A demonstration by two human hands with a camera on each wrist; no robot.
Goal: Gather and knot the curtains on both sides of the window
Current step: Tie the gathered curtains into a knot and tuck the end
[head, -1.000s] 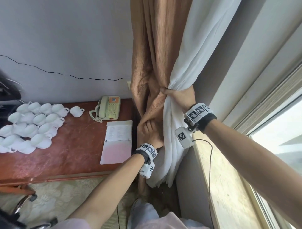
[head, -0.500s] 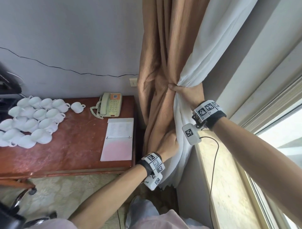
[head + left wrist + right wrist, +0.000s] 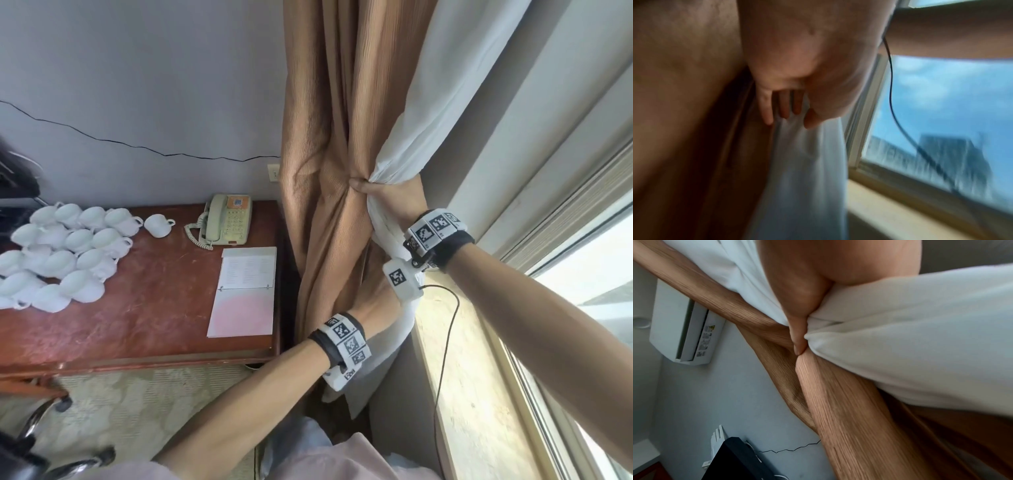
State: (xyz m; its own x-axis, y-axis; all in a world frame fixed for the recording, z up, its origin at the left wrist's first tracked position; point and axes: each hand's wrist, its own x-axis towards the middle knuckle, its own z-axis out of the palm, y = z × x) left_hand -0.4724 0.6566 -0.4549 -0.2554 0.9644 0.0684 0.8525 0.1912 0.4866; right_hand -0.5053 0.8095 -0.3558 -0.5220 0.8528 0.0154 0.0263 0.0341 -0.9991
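I find my right hand clenched round the gathered brown curtain and white curtain beside the window; my left hand grips their hanging tail lower down (wrist view blurred).

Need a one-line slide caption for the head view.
Right hand grips the gathered brown curtain and white sheer; left hand holds the bundle lower, beside the desk.

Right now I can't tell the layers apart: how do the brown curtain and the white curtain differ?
The brown curtain is ribbed and hangs on the wall side; the white curtain is smooth and hangs on the window side. The brown one looks opaque, the white one thinner. Both are bunched together, gripped by the right hand above and the left hand below.
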